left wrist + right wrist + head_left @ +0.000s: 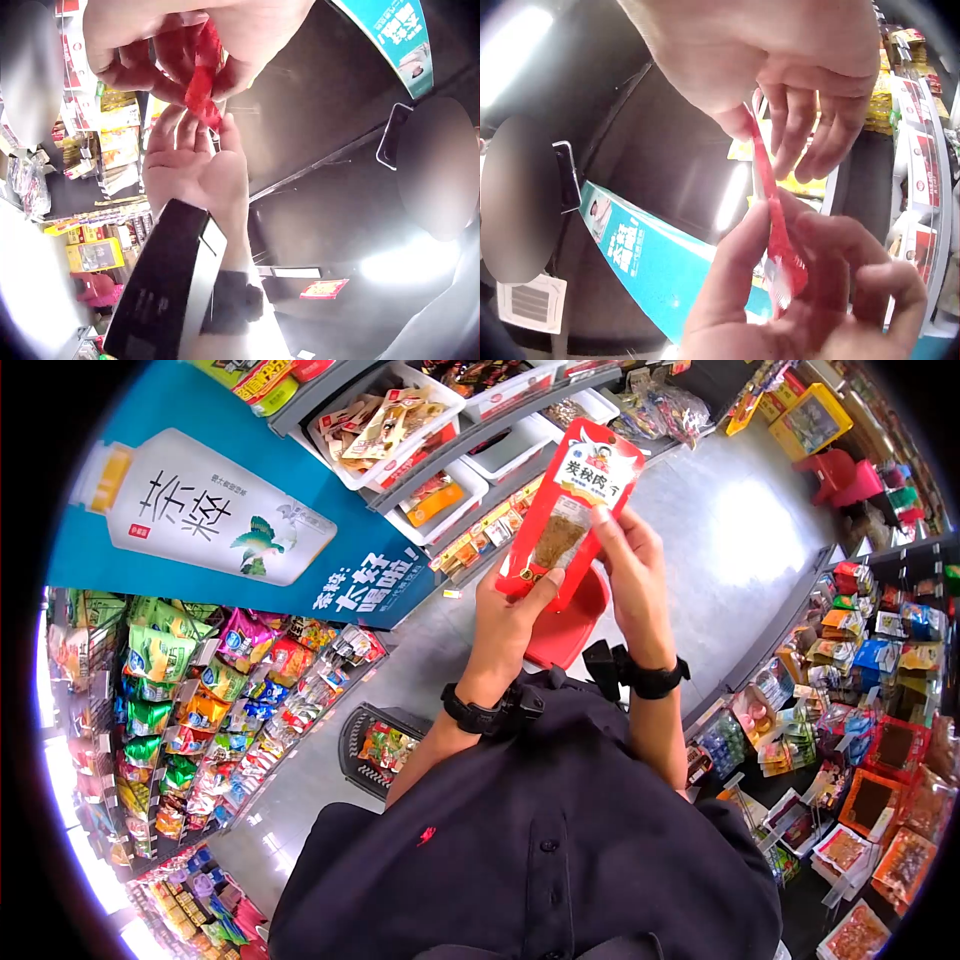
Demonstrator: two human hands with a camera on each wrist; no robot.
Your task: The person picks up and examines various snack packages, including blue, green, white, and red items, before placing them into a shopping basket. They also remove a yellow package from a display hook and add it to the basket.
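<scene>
Both hands hold up a flat red snack packet (541,503) with white lettering panels and a window showing brown contents. My left hand (510,622) pinches its lower left end, thumb on the front. Along the right edge, my right hand (636,572) grips it between thumb and fingers. Edge-on in the left wrist view, the red packet (201,86) lies between the left hand (251,34) and the right hand (196,169). In the right wrist view, the right hand (780,45) holds the upper end of the packet (780,232), the left hand (817,307) its lower end.
White bins (455,398) of packaged snacks line the shelf ahead. Hanging bags fill the rack (205,690) at left, and more packages crowd the shelves (850,690) at right. A dark basket (352,762) with packets stands on the floor, near a red plastic object (572,630) below the hands.
</scene>
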